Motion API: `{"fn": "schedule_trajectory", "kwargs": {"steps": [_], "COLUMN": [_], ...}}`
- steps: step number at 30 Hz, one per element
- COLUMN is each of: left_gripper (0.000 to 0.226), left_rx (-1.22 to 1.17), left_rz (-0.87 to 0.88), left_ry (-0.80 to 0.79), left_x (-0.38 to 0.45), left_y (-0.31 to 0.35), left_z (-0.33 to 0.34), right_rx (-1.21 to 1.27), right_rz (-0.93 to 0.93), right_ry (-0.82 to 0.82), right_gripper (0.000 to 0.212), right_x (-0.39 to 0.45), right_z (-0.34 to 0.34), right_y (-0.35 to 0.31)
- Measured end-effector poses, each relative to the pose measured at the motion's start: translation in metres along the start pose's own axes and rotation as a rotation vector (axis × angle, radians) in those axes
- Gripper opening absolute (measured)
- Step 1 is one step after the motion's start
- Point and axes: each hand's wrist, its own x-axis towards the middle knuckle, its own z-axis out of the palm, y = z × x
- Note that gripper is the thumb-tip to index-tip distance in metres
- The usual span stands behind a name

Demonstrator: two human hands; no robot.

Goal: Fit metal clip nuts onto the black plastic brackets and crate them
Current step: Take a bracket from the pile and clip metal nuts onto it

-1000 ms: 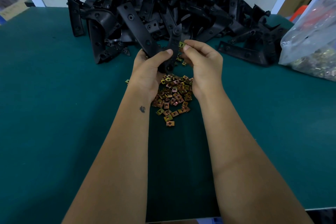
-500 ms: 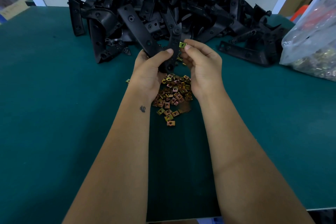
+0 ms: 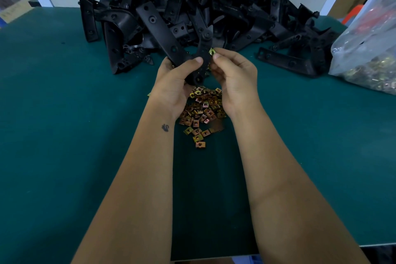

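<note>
Since the earlier frames little had shifted: the clip nut [image 3: 212,51] had stayed against the edge of the held bracket [image 3: 203,53], only a touch higher in view. The left hand [image 3: 175,79] gripped the black bracket, thumb laid across its face and fingers curled behind, holding it raised above the table [image 3: 64,135]. The right hand [image 3: 234,75] pinched the brass-coloured nut between thumb and forefinger, touching the bracket's right edge; whether it was seated could not be told. Below the hands lay the loose pile of clip nuts [image 3: 200,111] on the green mat, with the heap of brackets [image 3: 192,6] behind and a clear bag [image 3: 368,49] at far right
</note>
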Motion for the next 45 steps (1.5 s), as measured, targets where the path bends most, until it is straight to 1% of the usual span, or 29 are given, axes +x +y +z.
{"fn": "schedule_trajectory", "kwargs": {"steps": [4, 8, 12, 19, 22, 26, 28, 30, 35, 40, 45], "left_gripper": [0.034, 0.041, 0.048, 0.046, 0.048, 0.051, 0.051, 0.049, 0.063, 0.062, 0.071], "left_rx": [0.051, 0.093, 0.179, 0.281, 0.266, 0.206, 0.195, 0.234, 0.345, 0.348, 0.342], "left_rz": [0.007, 0.008, 0.031, 0.076, 0.068, 0.044, 0.039, 0.046, 0.077, 0.090, 0.096], "left_ry": [-0.006, 0.001, 0.017, -0.018, -0.038, -0.089, -0.103, -0.110, -0.110, -0.130, -0.127], "left_x": [-0.001, 0.000, -0.001, -0.001, -0.001, -0.004, -0.003, -0.002, -0.002, -0.002, -0.004], "left_y": [-0.001, -0.001, -0.001, -0.002, -0.002, -0.004, -0.004, -0.005, -0.004, -0.005, -0.005], "left_z": [0.000, 0.001, 0.001, -0.002, -0.001, 0.001, 0.000, -0.002, -0.005, -0.008, -0.003], "right_rx": [0.040, 0.111, 0.127, 0.155, 0.245, 0.313, 0.317, 0.288, 0.219, 0.238, 0.253], "right_rz": [0.003, 0.036, 0.070, 0.103, 0.177, 0.250, 0.293, 0.324, 0.282, 0.245, 0.209], "right_ry": [0.020, 0.012, 0.012, 0.003, -0.040, -0.161, -0.185, -0.177, -0.141, -0.183, -0.191], "right_gripper": [0.015, 0.016, 0.015, 0.014, 0.011, 0.008, 0.007, 0.011, 0.004, 0.005, 0.008], "right_x": [0.001, 0.000, -0.001, 0.001, 0.003, 0.004, 0.004, 0.006, 0.004, 0.001, 0.000], "right_z": [-0.001, -0.001, 0.000, -0.002, -0.004, -0.006, -0.008, -0.011, -0.010, -0.009, -0.008], "right_y": [-0.001, -0.002, -0.002, 0.000, 0.002, 0.001, 0.000, 0.000, -0.001, 0.000, 0.000]}}
